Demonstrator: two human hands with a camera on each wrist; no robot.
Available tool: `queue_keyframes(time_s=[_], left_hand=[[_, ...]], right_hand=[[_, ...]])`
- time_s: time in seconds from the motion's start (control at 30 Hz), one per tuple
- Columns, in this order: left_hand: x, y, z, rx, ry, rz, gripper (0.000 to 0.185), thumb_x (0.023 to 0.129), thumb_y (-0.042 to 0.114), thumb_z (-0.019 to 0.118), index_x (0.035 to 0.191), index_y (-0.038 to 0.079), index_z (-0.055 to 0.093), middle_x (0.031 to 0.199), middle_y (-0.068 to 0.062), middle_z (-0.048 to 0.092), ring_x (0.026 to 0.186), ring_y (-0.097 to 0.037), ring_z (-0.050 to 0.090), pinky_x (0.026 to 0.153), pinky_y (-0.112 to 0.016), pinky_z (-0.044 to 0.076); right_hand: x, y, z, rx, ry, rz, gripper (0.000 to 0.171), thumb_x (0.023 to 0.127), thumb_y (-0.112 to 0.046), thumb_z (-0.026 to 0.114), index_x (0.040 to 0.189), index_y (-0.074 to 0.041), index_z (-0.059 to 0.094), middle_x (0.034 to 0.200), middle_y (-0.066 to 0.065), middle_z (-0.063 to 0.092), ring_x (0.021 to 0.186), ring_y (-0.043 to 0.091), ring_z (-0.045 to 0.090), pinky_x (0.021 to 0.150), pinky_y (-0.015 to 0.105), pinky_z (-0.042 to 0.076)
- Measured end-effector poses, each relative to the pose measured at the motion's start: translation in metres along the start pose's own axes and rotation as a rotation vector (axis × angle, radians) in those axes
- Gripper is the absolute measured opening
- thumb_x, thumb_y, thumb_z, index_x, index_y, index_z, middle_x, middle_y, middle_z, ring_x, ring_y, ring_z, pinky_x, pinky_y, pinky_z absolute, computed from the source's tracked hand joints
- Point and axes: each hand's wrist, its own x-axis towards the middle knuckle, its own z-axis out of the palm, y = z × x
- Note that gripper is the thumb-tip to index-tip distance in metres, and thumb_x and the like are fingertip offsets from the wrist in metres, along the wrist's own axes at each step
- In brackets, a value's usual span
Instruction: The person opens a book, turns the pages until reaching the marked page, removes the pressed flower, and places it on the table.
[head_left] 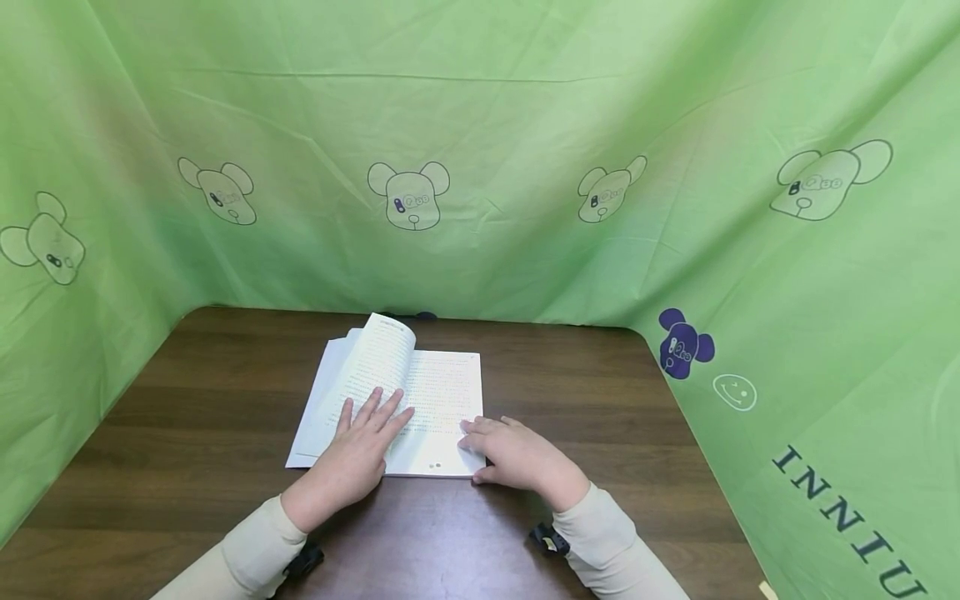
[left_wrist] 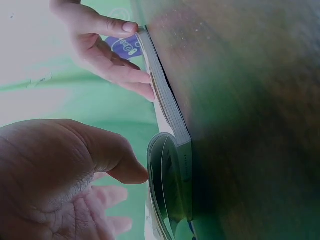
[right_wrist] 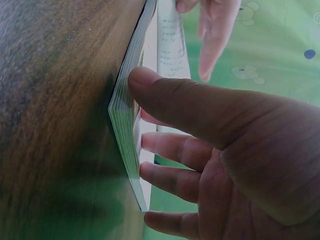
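Note:
An open book point(head_left: 444, 390) of printed text lies flat on the brown table point(head_left: 600, 417). Its left pages arch up in a curl point(head_left: 384, 346). My left hand point(head_left: 369, 437) lies palm down with straight fingers across the book's middle and the curled leaf. In the left wrist view, the left hand point(left_wrist: 60, 175) hovers beside the rolled pages point(left_wrist: 167, 190). My right hand point(head_left: 504, 450) sits at the book's near right corner. Its fingertips point(right_wrist: 150, 142) touch the right page, and its thumb point(right_wrist: 150, 82) lies against the edge of the page block point(right_wrist: 125, 125).
Green cloth printed with bear heads point(head_left: 408, 196) walls in the table on the left, back and right. Bare wood shows left and right of the book. Black wrist straps point(head_left: 547, 540) sit on both cream sleeves.

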Motion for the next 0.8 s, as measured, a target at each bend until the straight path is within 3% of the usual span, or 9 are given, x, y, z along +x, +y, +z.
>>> queue_keyframes(time_s=[0.1, 0.3, 0.53, 0.67, 0.8], left_hand=[[0.0001, 0.0012, -0.0019, -0.015, -0.034, -0.015, 0.065, 0.089, -0.005, 0.057, 0.151, 0.012, 0.05, 0.16, -0.013, 0.043, 0.149, -0.043, 0.035, 0.113, -0.073, 0.026], [0.0011, 0.0017, -0.0019, -0.031, -0.098, -0.119, 0.068, 0.086, -0.003, 0.062, 0.151, 0.011, 0.049, 0.154, -0.015, 0.05, 0.145, -0.044, 0.041, 0.103, -0.076, 0.037], [0.0014, 0.0022, -0.0029, -0.027, -0.083, -0.173, 0.054, 0.09, 0.007, 0.063, 0.144, 0.006, 0.057, 0.15, -0.018, 0.053, 0.14, -0.044, 0.047, 0.094, -0.073, 0.046], [0.0014, 0.0038, -0.0051, -0.035, -0.079, -0.192, 0.043, 0.094, 0.018, 0.069, 0.135, 0.003, 0.064, 0.149, -0.019, 0.054, 0.138, -0.044, 0.048, 0.093, -0.072, 0.047], [0.0016, 0.005, -0.0071, -0.042, -0.081, -0.194, 0.044, 0.094, 0.024, 0.073, 0.131, 0.001, 0.066, 0.149, -0.021, 0.053, 0.138, -0.045, 0.048, 0.092, -0.073, 0.047]], right_hand=[[0.0005, 0.0003, 0.0004, -0.001, 0.0, -0.002, 0.048, 0.087, -0.033, 0.08, 0.13, -0.015, 0.068, 0.151, 0.008, 0.056, 0.142, 0.026, 0.05, 0.112, 0.06, 0.04], [0.0006, 0.0008, 0.0013, -0.002, -0.003, 0.002, 0.049, 0.088, -0.034, 0.08, 0.131, -0.015, 0.068, 0.151, 0.007, 0.056, 0.142, 0.026, 0.049, 0.112, 0.06, 0.039], [-0.0016, 0.0007, -0.0004, 0.008, -0.007, -0.005, 0.047, 0.087, -0.033, 0.08, 0.129, -0.015, 0.069, 0.151, 0.008, 0.056, 0.142, 0.027, 0.05, 0.112, 0.061, 0.039], [-0.0017, 0.0009, -0.002, -0.007, 0.007, -0.025, 0.035, 0.088, -0.033, 0.079, 0.119, -0.016, 0.073, 0.147, 0.007, 0.06, 0.139, 0.026, 0.053, 0.11, 0.061, 0.041], [-0.0013, 0.0015, -0.0039, -0.012, 0.022, -0.044, 0.019, 0.091, -0.029, 0.076, 0.105, -0.016, 0.074, 0.143, 0.007, 0.063, 0.135, 0.025, 0.057, 0.108, 0.062, 0.043]])
